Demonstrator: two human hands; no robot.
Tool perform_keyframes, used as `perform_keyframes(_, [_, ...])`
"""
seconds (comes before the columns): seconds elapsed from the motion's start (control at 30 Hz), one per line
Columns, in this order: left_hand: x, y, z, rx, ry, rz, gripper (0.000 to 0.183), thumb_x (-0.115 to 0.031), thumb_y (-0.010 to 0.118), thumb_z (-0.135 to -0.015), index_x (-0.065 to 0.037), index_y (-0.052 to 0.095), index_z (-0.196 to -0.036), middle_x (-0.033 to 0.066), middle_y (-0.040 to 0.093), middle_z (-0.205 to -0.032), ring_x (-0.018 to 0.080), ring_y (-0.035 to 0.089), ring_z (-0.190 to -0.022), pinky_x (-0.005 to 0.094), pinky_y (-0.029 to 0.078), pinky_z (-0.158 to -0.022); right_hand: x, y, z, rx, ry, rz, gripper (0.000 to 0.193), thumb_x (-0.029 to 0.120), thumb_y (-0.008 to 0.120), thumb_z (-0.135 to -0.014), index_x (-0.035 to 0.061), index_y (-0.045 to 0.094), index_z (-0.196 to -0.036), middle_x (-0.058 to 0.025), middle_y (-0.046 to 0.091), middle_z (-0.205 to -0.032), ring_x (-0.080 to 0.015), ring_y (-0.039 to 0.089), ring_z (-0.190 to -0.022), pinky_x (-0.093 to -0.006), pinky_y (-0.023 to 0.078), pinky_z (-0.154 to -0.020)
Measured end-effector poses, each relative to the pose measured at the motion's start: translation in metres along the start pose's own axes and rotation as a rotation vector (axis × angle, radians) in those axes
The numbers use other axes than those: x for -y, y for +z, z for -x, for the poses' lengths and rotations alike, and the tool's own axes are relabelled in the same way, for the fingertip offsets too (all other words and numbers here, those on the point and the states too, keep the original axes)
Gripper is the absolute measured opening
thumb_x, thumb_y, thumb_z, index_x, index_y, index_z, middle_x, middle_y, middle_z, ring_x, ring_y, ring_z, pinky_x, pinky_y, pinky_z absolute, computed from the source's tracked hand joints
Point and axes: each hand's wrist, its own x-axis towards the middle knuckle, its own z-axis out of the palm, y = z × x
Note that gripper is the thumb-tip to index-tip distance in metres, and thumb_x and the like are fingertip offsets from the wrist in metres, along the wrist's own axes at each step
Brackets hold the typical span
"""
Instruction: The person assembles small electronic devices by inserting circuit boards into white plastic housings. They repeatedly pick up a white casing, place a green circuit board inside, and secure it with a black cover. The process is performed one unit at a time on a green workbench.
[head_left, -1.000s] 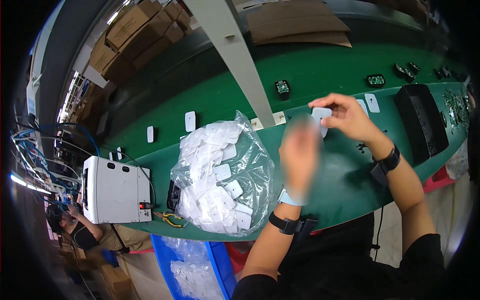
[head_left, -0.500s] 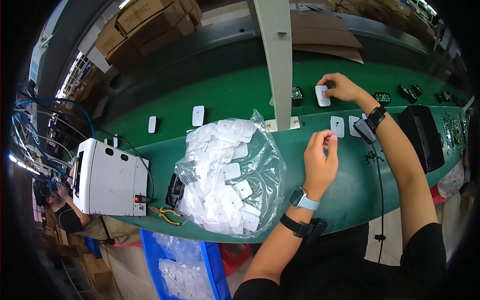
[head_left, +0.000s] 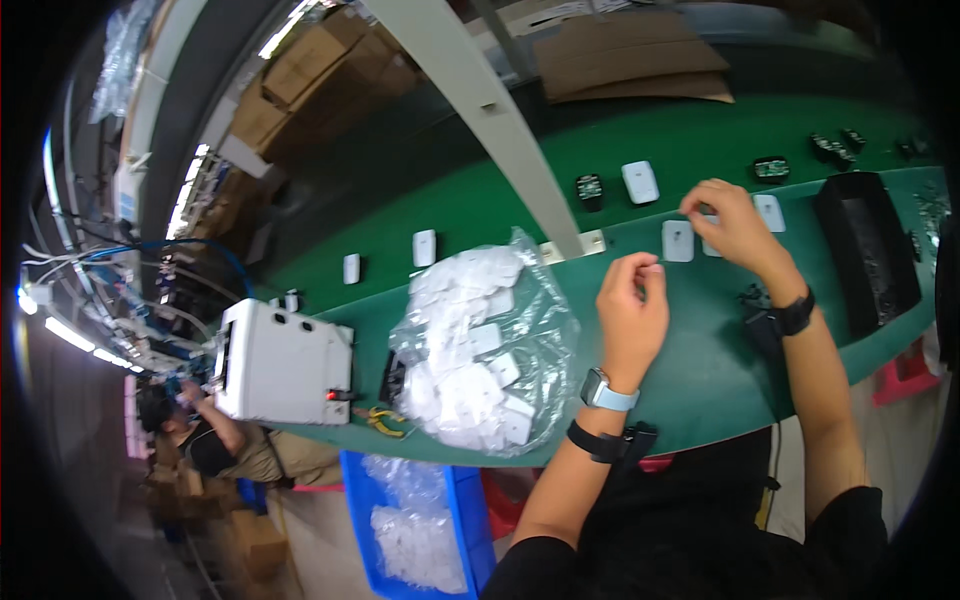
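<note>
My left hand (head_left: 633, 310) hovers over the green bench with fingertips and thumb pinched together; anything between them is too small to make out. My right hand (head_left: 735, 228) is above a row of flat white covers, its fingers loosely bent and apart, with nothing seen in them. It partly hides the middle white cover; another white cover (head_left: 678, 241) lies left of it, and a third white cover (head_left: 769, 213) to its right. Beyond, on the green belt, a white-topped unit (head_left: 640, 183) sits beside an uncovered black housing (head_left: 589, 188) with a circuit board.
A clear plastic bag (head_left: 550, 340) of white covers lies left of my hands. Farther left are yellow-handled pliers (head_left: 385, 422) and a white machine (head_left: 283, 360). A beige post (head_left: 500, 120) rises before the belt. A black bin (head_left: 868, 250) stands right; a blue crate (head_left: 465, 520) sits below.
My right hand has let go of the white-topped unit on the belt and drawn back over the white covers. My left hand stays pinched. The view has tilted and shifted.
</note>
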Motion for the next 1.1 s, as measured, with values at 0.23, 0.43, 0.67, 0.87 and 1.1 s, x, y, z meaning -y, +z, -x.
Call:
perform_keyframes(0.23, [-0.004,-0.140,-0.005,0.237,-0.098,-0.791,0.019,-0.007,0.066,-0.087,0.001,0.069,-0.104,0.0183,0.071,-0.092,0.0289,0.071,-0.083,0.0360,0.055,-0.074,-0.008,-0.025,0.028,0.077,0.084,0.017,0.009,0.001,0.062,-0.077,-0.0001,0.065,-0.085,-0.0118,0.065,-0.082,-0.0288,0.062,-0.086,-0.0394,0.050,-0.075])
perform_keyframes(0.43, [-0.006,-0.176,-0.009,0.325,-0.068,-1.038,0.024,-0.009,0.071,-0.083,0.001,0.068,-0.104,0.0181,0.070,-0.093,0.0341,0.069,-0.085,0.0414,0.054,-0.074,-0.009,-0.021,0.037,0.095,0.072,0.085,0.013,0.001,0.062,-0.076,0.0003,0.066,-0.089,-0.0139,0.066,-0.089,-0.0320,0.062,-0.090,-0.0413,0.051,-0.079])
perform_keyframes(0.67, [0.004,0.004,-0.079,0.217,0.360,-0.734,0.026,-0.004,0.063,-0.084,0.006,0.058,-0.107,0.0246,0.063,-0.100,0.0414,0.063,-0.097,0.0463,0.051,-0.085,-0.027,-0.003,0.042,0.008,-0.077,0.227,0.049,0.022,0.079,-0.066,0.0020,0.064,-0.108,-0.0148,0.065,-0.103,-0.0338,0.055,-0.109,-0.0444,0.042,-0.095])
perform_keyframes(0.87, [0.057,0.042,-0.132,0.113,-0.122,-1.277,0.037,-0.007,0.060,-0.086,0.007,0.051,-0.120,0.0299,0.052,-0.121,0.0478,0.055,-0.113,0.0519,0.042,-0.103,-0.018,0.020,0.034,0.155,-0.033,0.232,0.057,0.027,0.085,-0.064,0.0022,0.065,-0.112,-0.0154,0.067,-0.105,-0.0309,0.057,-0.107,-0.0406,0.038,-0.097])
perform_keyframes(1.1, [0.081,0.046,-0.148,0.082,-0.211,-1.126,0.040,-0.009,0.063,-0.090,0.008,0.047,-0.122,0.0316,0.056,-0.121,0.0453,0.062,-0.107,0.0496,0.056,-0.086,-0.024,0.020,0.038,0.140,-0.055,0.235,0.055,0.027,0.084,-0.063,0.0027,0.066,-0.109,-0.0129,0.067,-0.098,-0.0302,0.060,-0.098,-0.0420,0.043,-0.092])
